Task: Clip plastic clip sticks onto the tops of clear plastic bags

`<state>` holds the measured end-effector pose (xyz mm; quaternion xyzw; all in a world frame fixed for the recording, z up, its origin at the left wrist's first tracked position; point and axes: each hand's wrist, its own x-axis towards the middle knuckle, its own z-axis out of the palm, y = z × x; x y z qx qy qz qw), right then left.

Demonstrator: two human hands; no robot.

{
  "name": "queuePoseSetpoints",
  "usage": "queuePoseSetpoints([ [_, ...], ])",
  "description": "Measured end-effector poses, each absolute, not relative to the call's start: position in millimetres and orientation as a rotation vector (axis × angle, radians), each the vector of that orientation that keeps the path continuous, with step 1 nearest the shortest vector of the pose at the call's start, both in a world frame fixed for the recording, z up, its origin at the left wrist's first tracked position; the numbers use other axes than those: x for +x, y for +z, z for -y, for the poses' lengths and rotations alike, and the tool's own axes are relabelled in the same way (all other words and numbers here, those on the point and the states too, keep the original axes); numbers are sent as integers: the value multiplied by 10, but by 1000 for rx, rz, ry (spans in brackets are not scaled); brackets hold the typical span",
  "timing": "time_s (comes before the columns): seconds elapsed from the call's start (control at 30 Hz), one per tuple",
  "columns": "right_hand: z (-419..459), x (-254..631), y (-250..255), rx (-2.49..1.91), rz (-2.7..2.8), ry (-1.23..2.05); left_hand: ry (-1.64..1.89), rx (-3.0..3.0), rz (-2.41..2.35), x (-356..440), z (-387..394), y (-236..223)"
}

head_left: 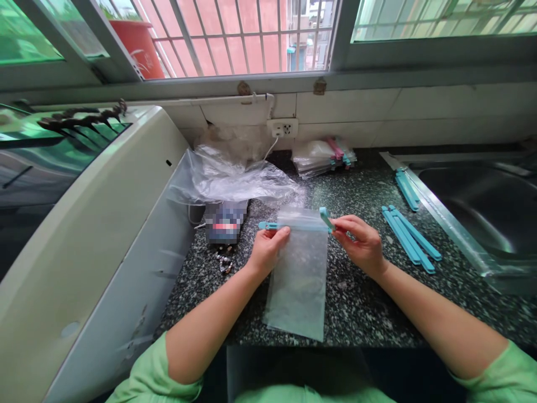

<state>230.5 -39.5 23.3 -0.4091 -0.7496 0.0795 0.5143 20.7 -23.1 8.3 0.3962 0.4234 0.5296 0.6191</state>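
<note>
A clear plastic bag [300,280] hangs over the front of the counter, its top crossed by a blue bag sealing clip [268,225]. My left hand [267,249] pinches the bag and the clip at the left, thumb on top. At the bag's right edge, my right hand [358,240] is closed with thumb and forefinger on the raised end of the blue clip, which stands up at an angle. Whether the clip is fully fastened across the bag is too small to tell.
More blue clips [409,238] lie right, near the sink [495,207]. Bags with pink and blue clips [323,157] sit by the wall socket [285,128]. Crumpled plastic [235,179], a blurred packet [226,222] and a beaded bracelet [225,263] lie left, beside a white appliance [104,184].
</note>
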Motion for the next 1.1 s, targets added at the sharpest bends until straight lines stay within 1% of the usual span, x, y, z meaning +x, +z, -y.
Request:
queuePoseSetpoints([
  [0.17,408,2297,219,-976,1768,229,1221,970,-989,199,243,68],
  [0.37,407,2299,212,-957,1828,148,1255,979,-994,207,243,57],
  [1.1,384,2293,193,-950,1935,62,1169,1135,-1072,217,284,183],
])
